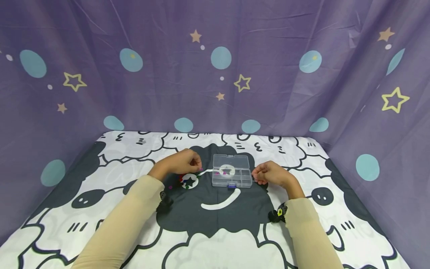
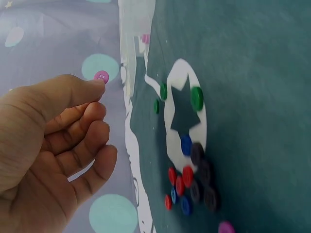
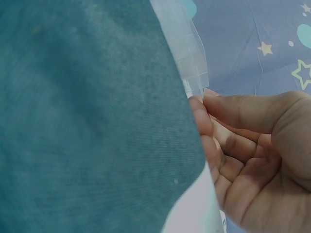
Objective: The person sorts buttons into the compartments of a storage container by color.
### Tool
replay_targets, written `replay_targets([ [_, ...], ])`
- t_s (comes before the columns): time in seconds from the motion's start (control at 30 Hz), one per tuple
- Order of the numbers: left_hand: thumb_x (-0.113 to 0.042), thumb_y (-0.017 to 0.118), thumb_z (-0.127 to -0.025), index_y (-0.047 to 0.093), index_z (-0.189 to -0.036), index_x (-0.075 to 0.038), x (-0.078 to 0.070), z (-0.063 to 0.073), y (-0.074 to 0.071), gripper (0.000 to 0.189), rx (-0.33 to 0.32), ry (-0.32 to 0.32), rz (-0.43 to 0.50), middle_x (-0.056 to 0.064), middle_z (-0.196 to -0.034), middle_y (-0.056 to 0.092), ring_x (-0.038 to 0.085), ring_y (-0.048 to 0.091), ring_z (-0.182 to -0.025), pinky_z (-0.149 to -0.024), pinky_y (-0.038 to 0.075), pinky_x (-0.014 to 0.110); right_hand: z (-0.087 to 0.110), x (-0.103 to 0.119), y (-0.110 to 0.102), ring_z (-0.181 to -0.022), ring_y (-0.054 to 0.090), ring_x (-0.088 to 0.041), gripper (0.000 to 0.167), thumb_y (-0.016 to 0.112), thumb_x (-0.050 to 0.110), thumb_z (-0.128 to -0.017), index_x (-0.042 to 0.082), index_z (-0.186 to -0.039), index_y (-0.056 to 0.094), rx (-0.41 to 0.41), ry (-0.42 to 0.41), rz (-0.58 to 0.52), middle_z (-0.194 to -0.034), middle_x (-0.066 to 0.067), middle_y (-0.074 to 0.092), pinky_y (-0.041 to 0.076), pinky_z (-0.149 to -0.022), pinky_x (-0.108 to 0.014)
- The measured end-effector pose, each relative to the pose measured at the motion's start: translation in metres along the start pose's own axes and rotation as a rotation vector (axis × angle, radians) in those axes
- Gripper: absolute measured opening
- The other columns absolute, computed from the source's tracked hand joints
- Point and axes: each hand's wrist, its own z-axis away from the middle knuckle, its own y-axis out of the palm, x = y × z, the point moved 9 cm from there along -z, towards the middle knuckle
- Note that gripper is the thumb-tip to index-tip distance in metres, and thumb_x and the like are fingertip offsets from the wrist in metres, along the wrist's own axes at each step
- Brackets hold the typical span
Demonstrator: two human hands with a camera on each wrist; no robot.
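Observation:
Between thumb and forefinger, my left hand (image 1: 183,162) pinches a small pink-purple button (image 2: 101,76), held above the cloth left of the box. A clear plastic compartment box (image 1: 243,183) lies with its lid raised at the back and a blue latch (image 1: 231,185) in front. Some pink buttons (image 1: 224,173) are inside it. My right hand (image 1: 273,173) grips the box's right side, thumb against its edge in the right wrist view. Below the left hand are loose buttons: green (image 2: 197,98), blue (image 2: 186,145), red (image 2: 188,175) and black (image 2: 205,173).
A cloth (image 1: 215,220) with a cartoon sheep print covers the table. One pink button (image 1: 170,187) lies apart, left of the loose group. Purple curtains (image 1: 161,74) with stars and dots stand behind and at both sides.

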Motion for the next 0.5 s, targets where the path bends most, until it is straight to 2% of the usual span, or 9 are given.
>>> replay_targets([
  [0.5, -0.013, 0.067, -0.097, 0.076, -0.09, -0.01, -0.014, -0.025, 0.009, 0.012, -0.006, 0.035, -0.027, -0.007, -0.076, 0.064, 0.008, 0.055, -0.064, -0.065, 0.049, 0.028, 0.0, -0.001, -0.001, -0.072, 0.063, -0.018, 0.016, 0.065, 0.004, -0.098, -0.007, -0.108, 0.071, -0.006, -0.002, 0.013, -0.083, -0.008, 0.069, 0.053, -0.066, -0.032],
])
